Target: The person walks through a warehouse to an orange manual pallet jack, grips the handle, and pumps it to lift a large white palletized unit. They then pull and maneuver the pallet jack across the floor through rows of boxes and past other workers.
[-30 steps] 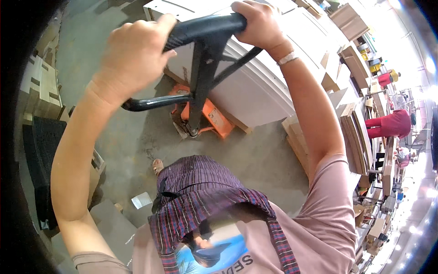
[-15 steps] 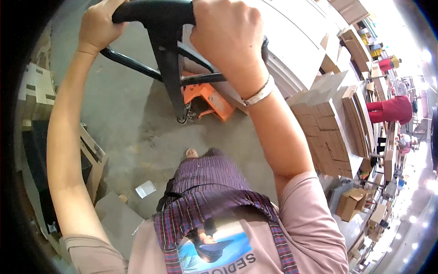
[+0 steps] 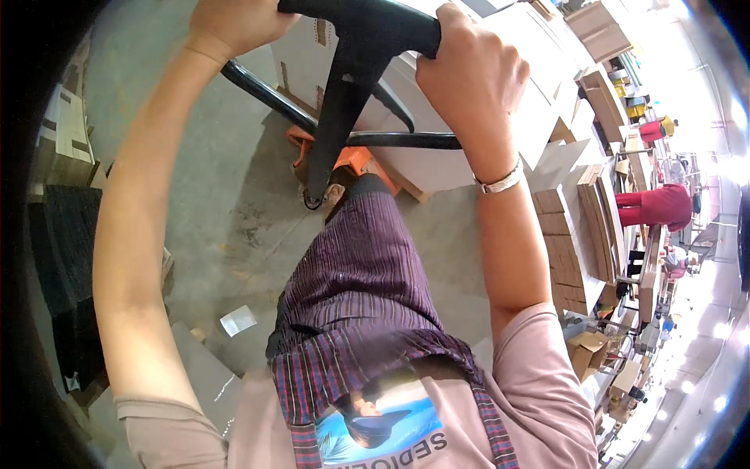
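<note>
Both my arms reach forward to the black handle of an orange pallet jack. At the handle's left end, my left hand is wrapped round the grip, partly cut off by the upper edge. My right hand, with a pale band at its wrist, is closed round the right end. The handle stands tilted, its narrow lower part near the orange body. Behind it is a load of large white panels, the nearest surface with a brown lower edge. My apron hides part of the jack's base.
Stacked boards stand on the right, with an open cardboard box beyond. Farther right is a person in red. Dark stacked sheets stand on the left. A scrap of white paper lies on the grey floor.
Both hands and the handle have swung to the right. More of the white load shows behind the handle, and a leg under the apron has come forward toward the jack.
</note>
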`<state>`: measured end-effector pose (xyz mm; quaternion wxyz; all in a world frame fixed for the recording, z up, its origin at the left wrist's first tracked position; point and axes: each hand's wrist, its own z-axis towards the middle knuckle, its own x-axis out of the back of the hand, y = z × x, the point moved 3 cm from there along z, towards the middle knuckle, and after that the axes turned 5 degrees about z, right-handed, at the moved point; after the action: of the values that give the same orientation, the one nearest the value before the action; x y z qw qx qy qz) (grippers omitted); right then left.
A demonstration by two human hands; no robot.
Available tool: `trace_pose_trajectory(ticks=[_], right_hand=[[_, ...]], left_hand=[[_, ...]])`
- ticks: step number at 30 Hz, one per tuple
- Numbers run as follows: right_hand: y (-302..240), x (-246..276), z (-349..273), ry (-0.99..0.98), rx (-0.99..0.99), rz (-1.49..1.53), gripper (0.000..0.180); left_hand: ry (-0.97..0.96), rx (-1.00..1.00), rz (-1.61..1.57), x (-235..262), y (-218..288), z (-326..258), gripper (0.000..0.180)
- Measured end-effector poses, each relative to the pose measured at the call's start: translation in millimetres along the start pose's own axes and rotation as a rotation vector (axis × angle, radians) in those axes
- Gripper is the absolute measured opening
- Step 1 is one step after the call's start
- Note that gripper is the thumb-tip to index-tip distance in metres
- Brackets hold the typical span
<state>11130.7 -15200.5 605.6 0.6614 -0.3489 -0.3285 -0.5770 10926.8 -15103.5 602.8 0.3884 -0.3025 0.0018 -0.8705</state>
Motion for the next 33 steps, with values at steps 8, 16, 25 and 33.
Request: trace_pose_trajectory(ticks=[8,16,25,33], right_hand=[[3,2,-19,-0.004,0.018,-0.061,0.027],[-3,0,-17,-0.012,0.051,-0.076,0.028],[14,-15,10,0.016,0.197,-0.049,0.025],[82,-41,43,0.110,0.518,0.179,0.028]], left_hand=[[-0.133,0.027,-0.008,2,5,-15,0.029],[-0.140,0.066,0.048,1,-1,-25,0.043],[-0.191,0.223,0.064,11,14,-22,0.028],[-0.226,0.367,0.246,18,81,-5,0.016]])
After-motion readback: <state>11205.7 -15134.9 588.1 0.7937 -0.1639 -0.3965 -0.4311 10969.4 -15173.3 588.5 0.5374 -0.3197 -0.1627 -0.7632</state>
